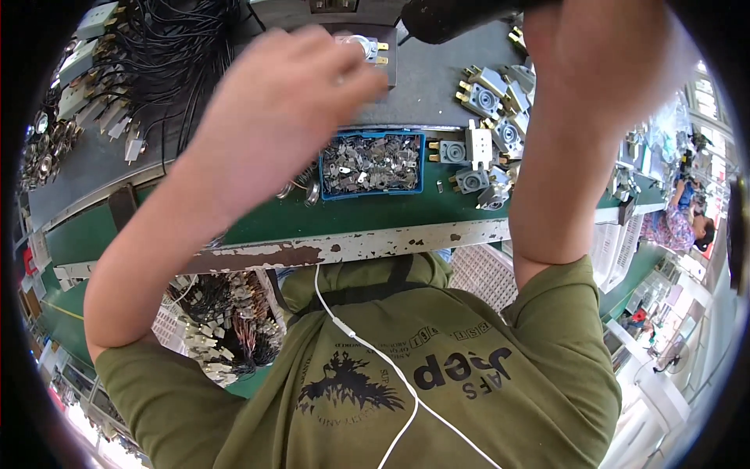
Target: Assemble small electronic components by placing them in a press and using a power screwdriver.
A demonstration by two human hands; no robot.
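Observation:
My left hand (301, 86) is smeared by motion beside a small switch-like part (367, 48) with a round face and brass blade terminals, seated in a dark block. Its fingers look bent, but whether they pinch anything cannot be made out. At the upper right, my right hand (598, 47) is closed round a black power screwdriver (449, 17), whose thin bit points toward the block; the fingers are partly cut off by the picture's edge. Just below my left hand stands a blue tray (423, 168) full of small metal tabs.
Several grey-white parts with brass terminals (480, 98) lie right of the tray. Black cables with white housings (168, 59) heap at the left. The bench's worn metal edge (375, 244) runs before my body; below it sits a pile of wired parts (226, 320). Another person (683, 227) sits far right.

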